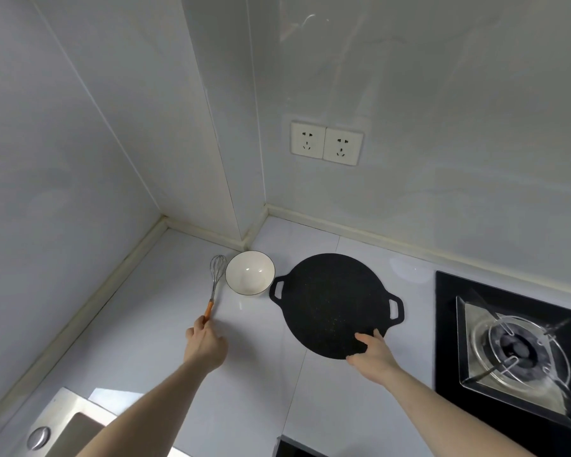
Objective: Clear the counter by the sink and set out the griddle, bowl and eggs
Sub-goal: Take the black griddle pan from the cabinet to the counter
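Flat round black griddle with two loop handles (333,301) is laid on the white counter (139,351), between the round white ceramic bowl with dark rim (250,272) and the black glass gas hob (515,354). Its handle axis is seen running from upper left to lower right. The right hand (374,354) is set on the griddle's near edge, thumb on top and fingers curled at the rim, apparently gripping it. The left hand (204,341) is closed around the orange handle of a wire whisk (215,278), which is laid with its long axis pointing away from the hand, its wire head just beside the bowl's left side. Bowl and griddle handle nearly touch. No eggs are seen. The steel sink (63,420) is found at lower left, nearer the left arm. Judged: eggs remain to be fetched
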The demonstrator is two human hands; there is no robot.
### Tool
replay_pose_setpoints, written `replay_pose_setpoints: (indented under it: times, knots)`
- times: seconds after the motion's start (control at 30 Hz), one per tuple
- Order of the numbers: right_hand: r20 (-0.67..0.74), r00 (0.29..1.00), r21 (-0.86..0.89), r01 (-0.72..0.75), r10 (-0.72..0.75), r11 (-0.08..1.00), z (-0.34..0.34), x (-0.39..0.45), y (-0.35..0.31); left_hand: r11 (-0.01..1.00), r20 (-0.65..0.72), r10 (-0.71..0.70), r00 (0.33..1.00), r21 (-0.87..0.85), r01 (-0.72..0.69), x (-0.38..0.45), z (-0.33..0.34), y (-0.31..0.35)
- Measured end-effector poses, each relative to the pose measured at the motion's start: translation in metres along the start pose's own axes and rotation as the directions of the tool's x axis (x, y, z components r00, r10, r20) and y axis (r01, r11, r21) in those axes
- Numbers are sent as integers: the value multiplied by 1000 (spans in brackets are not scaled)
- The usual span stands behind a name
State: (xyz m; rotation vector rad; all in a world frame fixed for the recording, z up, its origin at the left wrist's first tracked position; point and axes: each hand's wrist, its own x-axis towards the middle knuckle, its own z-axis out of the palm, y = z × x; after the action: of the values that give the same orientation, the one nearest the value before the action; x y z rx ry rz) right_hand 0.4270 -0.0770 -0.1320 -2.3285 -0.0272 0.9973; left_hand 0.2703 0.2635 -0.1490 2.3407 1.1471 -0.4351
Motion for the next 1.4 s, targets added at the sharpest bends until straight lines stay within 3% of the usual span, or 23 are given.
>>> replay_pose_setpoints:
  times: [0.17, 0.63, 0.9, 1.13, 1.27, 1.4]
  knots:
    - [88, 996, -137, 13, -1, 991, 10, -1, -4, 999, -8, -37, 999, 12, 37, 8, -11, -3]
    - [97, 995, -296, 18, 12, 955, 1, -9, 5, 996, 80, -5, 997, 85, -1, 4, -22, -6]
    - [86, 996, -188, 47, -31, 981, -10, -29, 16, 992, 91, 70, 993, 103, -79, -15, -20, 5]
    - [-3, 996, -59, 93, -94, 994, -26, -59, 35, 983, 10, 160, 987, 87, -160, -34, -11, 16]
    - [-16, 989, -20, 144, -145, 989, -37, -84, 43, 985, -31, 154, 988, 89, -151, -63, -8, 38]
    - [-60, 975, -2, 212, -212, 977, -52, -116, 55, 962, -93, 272, 958, 20, -272, -112, 2, 87]
